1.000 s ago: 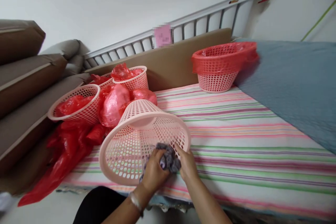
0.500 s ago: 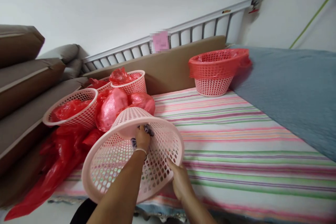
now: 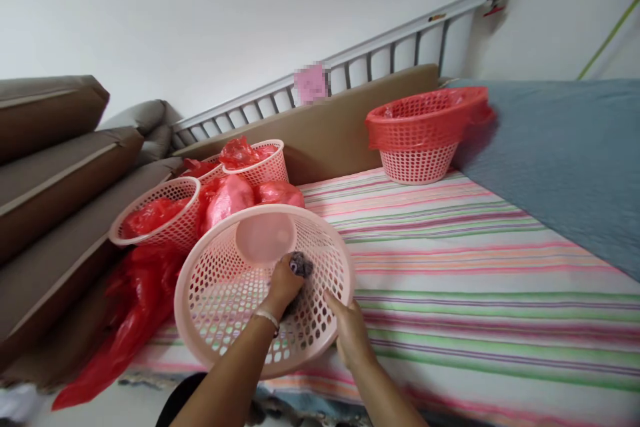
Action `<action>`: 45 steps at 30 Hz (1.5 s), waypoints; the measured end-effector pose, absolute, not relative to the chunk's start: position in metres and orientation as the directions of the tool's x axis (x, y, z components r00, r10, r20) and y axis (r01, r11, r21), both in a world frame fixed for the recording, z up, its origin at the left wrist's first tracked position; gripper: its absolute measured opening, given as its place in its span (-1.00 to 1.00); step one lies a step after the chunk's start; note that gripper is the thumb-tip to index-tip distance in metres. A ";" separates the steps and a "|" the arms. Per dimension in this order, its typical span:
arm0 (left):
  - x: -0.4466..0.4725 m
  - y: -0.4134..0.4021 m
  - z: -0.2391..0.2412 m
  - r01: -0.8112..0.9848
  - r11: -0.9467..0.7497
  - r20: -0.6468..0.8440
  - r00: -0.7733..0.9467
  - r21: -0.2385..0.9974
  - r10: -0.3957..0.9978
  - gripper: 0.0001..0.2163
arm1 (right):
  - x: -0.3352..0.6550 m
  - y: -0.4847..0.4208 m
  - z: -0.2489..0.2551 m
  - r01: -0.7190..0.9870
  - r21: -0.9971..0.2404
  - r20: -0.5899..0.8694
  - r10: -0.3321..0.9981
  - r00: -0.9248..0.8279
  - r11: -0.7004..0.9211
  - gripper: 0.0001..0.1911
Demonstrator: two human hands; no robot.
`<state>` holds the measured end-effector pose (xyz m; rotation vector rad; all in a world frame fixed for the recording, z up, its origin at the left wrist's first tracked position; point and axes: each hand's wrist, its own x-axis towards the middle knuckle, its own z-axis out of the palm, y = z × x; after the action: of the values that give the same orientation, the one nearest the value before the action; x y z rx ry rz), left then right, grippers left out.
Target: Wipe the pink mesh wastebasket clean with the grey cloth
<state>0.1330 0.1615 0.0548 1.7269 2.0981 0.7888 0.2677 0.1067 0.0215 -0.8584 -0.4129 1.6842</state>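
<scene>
A pale pink perforated basket [image 3: 220,293] lies tipped toward me on the striped sheet [image 3: 475,260], its open mouth facing the camera. My left hand [image 3: 284,283] reaches inside it, closed on a dark grey cloth [image 3: 301,265] pressed against the inner wall. My right hand [image 3: 350,332] grips the basket's rim at its lower right edge, fingers wrapped round it.
Pink baskets holding red plastic bags [image 3: 155,213] crowd the left, with loose red plastic [image 3: 125,307] hanging off the bed edge. A red basket stacked on a pink one [image 3: 425,130] stands at the back. A blue blanket [image 3: 560,153] covers the right; brown cushions [image 3: 55,167] lie left.
My left hand went from the basket's rim into the basket with the cloth, first deep near the bottom, now lower on the inner wall. The basket has tilted more toward me.
</scene>
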 end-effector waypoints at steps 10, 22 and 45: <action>0.158 0.045 0.116 0.694 -0.201 0.143 0.142 0.691 0.980 -0.47 | 0.299 0.075 0.046 -0.670 -0.669 -0.277 0.944 -0.177 -0.322 -0.52; 0.097 -0.032 0.227 0.799 -0.470 0.619 0.162 0.375 0.768 -0.56 | 0.338 0.013 0.151 -0.358 -0.887 -0.206 0.944 -0.259 -0.292 -0.55; 0.003 -0.147 0.222 0.163 -0.063 0.086 -0.139 0.985 0.987 -0.35 | 0.311 -0.027 0.207 0.432 -0.894 -0.332 0.822 -0.464 -0.117 -0.68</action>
<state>0.0030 -0.1473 0.2224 1.3114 1.4001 1.2949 0.3110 -0.0270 0.2069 -1.3862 -1.8216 1.6051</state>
